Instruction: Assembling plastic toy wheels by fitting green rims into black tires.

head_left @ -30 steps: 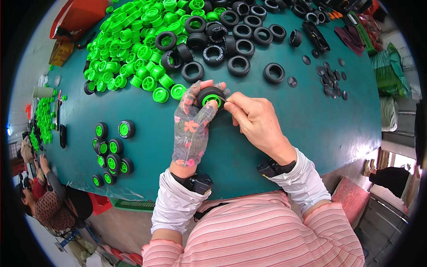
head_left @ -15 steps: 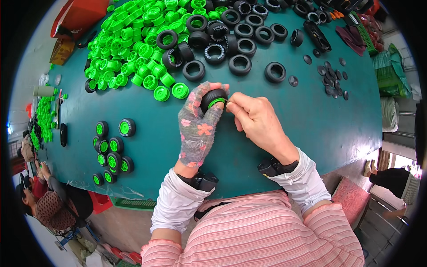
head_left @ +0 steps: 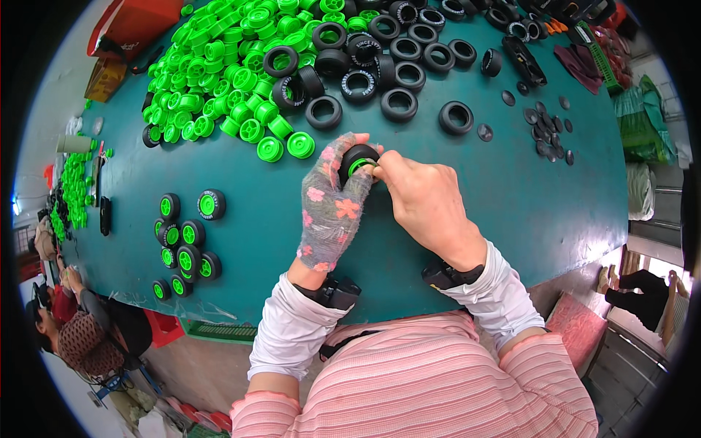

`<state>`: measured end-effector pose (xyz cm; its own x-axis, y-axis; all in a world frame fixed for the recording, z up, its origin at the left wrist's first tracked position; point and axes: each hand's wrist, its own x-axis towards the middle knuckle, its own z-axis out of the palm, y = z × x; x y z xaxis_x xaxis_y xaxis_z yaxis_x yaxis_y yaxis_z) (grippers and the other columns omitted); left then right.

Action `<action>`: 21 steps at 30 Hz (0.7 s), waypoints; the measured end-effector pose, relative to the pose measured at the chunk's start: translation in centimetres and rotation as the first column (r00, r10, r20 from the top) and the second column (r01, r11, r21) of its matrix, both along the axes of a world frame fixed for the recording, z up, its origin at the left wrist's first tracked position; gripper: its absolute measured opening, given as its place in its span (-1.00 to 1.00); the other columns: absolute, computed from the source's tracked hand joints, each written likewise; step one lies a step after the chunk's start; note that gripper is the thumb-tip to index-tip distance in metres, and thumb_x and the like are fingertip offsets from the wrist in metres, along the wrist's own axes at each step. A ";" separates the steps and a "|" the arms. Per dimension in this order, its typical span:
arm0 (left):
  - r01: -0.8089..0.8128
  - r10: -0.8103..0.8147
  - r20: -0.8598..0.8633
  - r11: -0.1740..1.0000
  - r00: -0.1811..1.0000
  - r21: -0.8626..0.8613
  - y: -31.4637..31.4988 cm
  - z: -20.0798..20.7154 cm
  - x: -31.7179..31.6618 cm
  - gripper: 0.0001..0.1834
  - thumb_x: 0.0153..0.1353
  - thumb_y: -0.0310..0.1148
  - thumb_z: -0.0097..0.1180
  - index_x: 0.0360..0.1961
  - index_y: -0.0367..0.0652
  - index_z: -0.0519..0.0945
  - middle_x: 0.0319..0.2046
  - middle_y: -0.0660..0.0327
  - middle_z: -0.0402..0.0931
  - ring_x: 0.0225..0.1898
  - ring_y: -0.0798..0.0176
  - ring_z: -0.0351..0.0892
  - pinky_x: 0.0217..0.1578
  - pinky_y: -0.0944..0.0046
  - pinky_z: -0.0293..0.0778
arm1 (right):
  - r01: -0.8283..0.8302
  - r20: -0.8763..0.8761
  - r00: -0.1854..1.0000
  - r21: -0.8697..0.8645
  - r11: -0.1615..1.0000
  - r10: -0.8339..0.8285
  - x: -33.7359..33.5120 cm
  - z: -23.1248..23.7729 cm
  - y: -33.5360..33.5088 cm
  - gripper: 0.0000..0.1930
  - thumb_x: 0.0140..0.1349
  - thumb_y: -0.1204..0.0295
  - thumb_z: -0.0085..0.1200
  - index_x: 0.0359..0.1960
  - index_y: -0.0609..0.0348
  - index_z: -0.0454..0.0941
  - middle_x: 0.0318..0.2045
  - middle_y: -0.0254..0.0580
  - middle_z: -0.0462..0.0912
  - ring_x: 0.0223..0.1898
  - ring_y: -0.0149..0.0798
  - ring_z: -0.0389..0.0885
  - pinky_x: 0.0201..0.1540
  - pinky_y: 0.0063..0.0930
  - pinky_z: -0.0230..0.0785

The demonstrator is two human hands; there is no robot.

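My left hand, in a grey flowered glove, grips a small toy wheel: a black rubber tyre with a green hub inside. My bare right hand pinches the same wheel from the right, fingertips on the green hub. Both hands hover over the teal table near its middle. A heap of green hubs lies at the upper left, and loose black tyres are spread beyond my hands.
Several finished wheels stand at the left of the table. Small black caps lie at the right. An orange box sits at the far left corner. Another person is at the lower left.
The wheel has turned in my hands from facing up to lying on its side, and my left hand has closed more around it.
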<state>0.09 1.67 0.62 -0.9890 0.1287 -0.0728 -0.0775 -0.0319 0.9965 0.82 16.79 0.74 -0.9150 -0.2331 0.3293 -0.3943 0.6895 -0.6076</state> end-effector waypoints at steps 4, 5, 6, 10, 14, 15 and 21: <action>0.028 -0.042 -0.117 0.993 0.992 -0.117 -0.5 -1.5 -0.2 -0.61 0.30 -0.61 0.12 0.16 -0.30 0.47 -0.06 0.11 0.62 -0.02 0.30 0.61 0.03 0.34 0.53 | -0.044 -0.064 0.996 0.191 0.981 0.057 0.1 0.5 -0.1 -0.93 0.21 0.57 0.05 -0.31 0.22 0.43 -0.54 -0.11 0.62 -0.50 -0.03 0.67 -0.51 -0.18 0.45; 0.062 -0.074 -0.119 0.993 0.990 -0.098 -0.6 -1.5 -0.3 -0.61 0.31 -0.60 0.12 0.17 -0.31 0.46 -0.05 0.10 0.61 -0.02 0.29 0.61 0.02 0.34 0.54 | -0.035 -0.086 0.995 0.246 0.968 0.058 0.2 0.6 -0.1 -0.93 0.21 0.56 0.06 -0.31 0.20 0.43 -0.54 -0.12 0.61 -0.50 -0.06 0.67 -0.51 -0.19 0.45; 0.096 -0.105 -0.122 0.992 0.987 -0.078 -0.7 -1.6 -0.4 -0.60 0.31 -0.60 0.11 0.18 -0.32 0.45 -0.04 0.09 0.61 -0.01 0.28 0.61 0.01 0.34 0.55 | -0.034 -0.086 0.995 0.247 0.968 0.057 0.1 0.5 -0.2 -0.93 0.21 0.56 0.06 -0.31 0.20 0.43 -0.54 -0.12 0.61 -0.50 -0.06 0.67 -0.51 -0.19 0.45; -0.042 0.024 0.082 0.973 0.996 0.229 -0.6 -0.7 -0.7 -0.60 0.32 -0.56 0.12 0.17 -0.32 0.44 0.00 0.02 0.60 0.04 0.21 0.61 0.09 0.27 0.56 | -0.005 0.013 1.000 0.079 0.997 0.004 0.1 0.4 0.0 -0.92 0.25 0.53 0.05 -0.32 0.22 0.40 -0.53 -0.06 0.62 -0.50 0.05 0.64 -0.50 -0.13 0.44; -0.058 0.035 0.084 0.955 0.996 0.291 -0.4 -0.7 -0.7 -0.61 0.32 -0.54 0.13 0.16 -0.31 0.45 0.02 0.00 0.59 0.05 0.20 0.60 0.10 0.26 0.56 | 0.012 0.148 0.989 -0.027 1.000 -0.008 0.0 0.6 0.1 -0.88 0.34 0.46 0.03 -0.32 0.23 0.40 -0.55 0.04 0.61 -0.49 0.19 0.59 -0.48 -0.03 0.39; -0.049 0.033 0.064 0.962 0.997 0.268 -0.4 -0.5 -0.6 -0.61 0.31 -0.55 0.13 0.15 -0.32 0.45 0.02 0.01 0.59 0.05 0.20 0.59 0.09 0.27 0.56 | 0.014 0.150 0.989 -0.028 1.000 -0.010 -0.1 0.5 0.2 -0.88 0.34 0.46 0.03 -0.32 0.23 0.40 -0.55 0.04 0.61 -0.49 0.19 0.59 -0.48 -0.03 0.39; -0.034 0.036 -0.039 0.998 0.999 0.057 -0.2 -0.6 -0.3 -0.61 0.27 -0.60 0.14 0.14 -0.30 0.47 0.03 0.05 0.60 0.06 0.22 0.59 0.09 0.29 0.54 | 0.047 0.373 0.927 -0.219 0.975 0.039 -0.4 0.2 0.5 -0.84 0.36 0.42 0.04 -0.36 0.24 0.42 -0.59 0.10 0.57 -0.48 0.22 0.57 -0.44 0.02 0.34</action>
